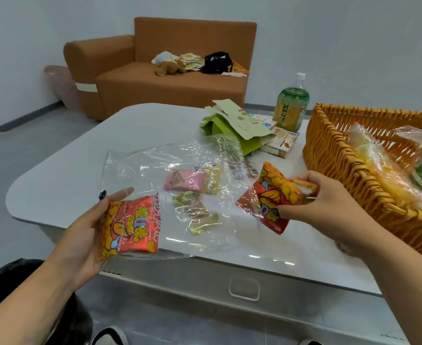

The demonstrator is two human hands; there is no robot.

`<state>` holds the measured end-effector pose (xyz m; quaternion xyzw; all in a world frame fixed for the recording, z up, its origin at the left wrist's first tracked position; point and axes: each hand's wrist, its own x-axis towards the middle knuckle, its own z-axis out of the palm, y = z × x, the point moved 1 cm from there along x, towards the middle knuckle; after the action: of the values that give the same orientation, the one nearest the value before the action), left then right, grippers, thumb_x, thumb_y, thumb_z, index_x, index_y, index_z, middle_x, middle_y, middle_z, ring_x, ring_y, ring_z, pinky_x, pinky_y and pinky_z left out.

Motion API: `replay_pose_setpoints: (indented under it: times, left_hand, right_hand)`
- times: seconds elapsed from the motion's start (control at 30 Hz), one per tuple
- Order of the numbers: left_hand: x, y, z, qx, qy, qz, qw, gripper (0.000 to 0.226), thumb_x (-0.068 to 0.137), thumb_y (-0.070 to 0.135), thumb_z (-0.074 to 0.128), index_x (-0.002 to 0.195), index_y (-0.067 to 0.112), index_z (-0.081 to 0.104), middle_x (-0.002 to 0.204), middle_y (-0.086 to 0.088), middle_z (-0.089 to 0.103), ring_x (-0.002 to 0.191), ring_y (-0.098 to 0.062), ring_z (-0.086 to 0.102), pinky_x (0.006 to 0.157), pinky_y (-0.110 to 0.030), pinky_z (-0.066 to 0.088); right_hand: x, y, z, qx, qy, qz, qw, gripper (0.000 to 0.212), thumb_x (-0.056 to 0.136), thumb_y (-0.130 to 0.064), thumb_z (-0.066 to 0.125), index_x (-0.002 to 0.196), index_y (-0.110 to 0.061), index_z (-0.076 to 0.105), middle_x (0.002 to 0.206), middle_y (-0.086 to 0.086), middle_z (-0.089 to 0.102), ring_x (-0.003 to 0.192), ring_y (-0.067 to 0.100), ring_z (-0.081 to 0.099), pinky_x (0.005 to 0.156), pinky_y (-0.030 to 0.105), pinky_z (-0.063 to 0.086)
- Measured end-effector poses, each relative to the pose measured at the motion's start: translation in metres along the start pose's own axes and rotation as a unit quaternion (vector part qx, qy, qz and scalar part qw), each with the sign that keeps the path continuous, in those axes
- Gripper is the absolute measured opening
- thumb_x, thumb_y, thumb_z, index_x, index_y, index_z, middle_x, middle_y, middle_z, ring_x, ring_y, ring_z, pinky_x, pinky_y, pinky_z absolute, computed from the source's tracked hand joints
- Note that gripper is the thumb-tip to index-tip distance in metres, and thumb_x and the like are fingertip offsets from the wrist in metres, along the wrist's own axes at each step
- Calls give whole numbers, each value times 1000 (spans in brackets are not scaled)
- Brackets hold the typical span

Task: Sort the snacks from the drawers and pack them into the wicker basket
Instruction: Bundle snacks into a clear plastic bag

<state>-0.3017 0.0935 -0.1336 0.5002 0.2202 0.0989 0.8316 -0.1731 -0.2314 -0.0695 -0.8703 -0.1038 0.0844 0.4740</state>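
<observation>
You have a red-and-yellow snack packet in each hand. The left packet (130,226) sits at the near left edge of the bench (63,175), with your left hand (85,235) wrapped round its left side, thumb on top. The right packet (272,197) is lifted just above the bench, crumpled where your right hand (329,200) pinches it by its right end, and it hangs just beside the near left wall of the wicker basket (334,155).

By the look of it you are mid-sort, moving matching packets across to the basket, which already holds a few bagged snacks at the right. The next move, I judge, is to carry the right packet over the basket's rim and let it go inside, then follow with the left one; lift high enough to clear the woven wall.

Between your hands a clear plastic bag (155,165) lies flat with a pink packet (184,180) and small yellow-green sweets (195,207) still to be sorted. Farther off are a green paper bag (220,128), small boxes (282,143) and a green bottle (290,105).
</observation>
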Motion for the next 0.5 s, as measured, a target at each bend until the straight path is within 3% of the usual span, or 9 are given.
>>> replay_pose_setpoints:
  times: [0.07,0.13,0.23,0.43,0.5]
  left_hand:
    - [0,-3,1,8,-2,-5,1000,42,100,36,38,99,27,79,113,-9,72,88,-24,74,61,-43,62]
    - [0,-4,3,10,-6,-8,1000,42,99,36,38,99,27,79,113,-9,73,88,-25,74,63,-44,61]
    - [0,-4,5,2,-9,-8,1000,41,97,37,39,97,27,79,110,-9,73,85,-24,74,61,-45,61]
    - [-1,-4,9,-9,-39,-4,999,37,74,42,56,100,28,78,108,-10,74,85,-27,74,62,-52,59]
    - [-2,-5,11,-10,-48,-3,999,45,59,46,65,98,28,79,106,-10,74,83,-26,74,61,-51,60]
  right_hand:
    - [-2,-1,-5,95,-14,-6,995,41,70,-12,80,106,-17,61,88,3,73,79,11,72,66,23,56]
    - [-1,-1,-11,193,-15,13,981,40,74,-14,73,112,-11,60,93,9,74,85,19,72,74,34,58]
    - [-1,-3,-16,334,-51,47,940,39,74,-13,64,112,-10,60,101,13,73,87,26,73,64,36,59]
    - [-7,0,-17,298,-169,60,938,29,74,-15,61,103,-17,68,91,16,73,68,24,69,52,28,58]
    - [-7,1,-14,283,-183,58,940,31,74,-15,61,104,-16,68,88,17,72,62,21,67,48,25,56]
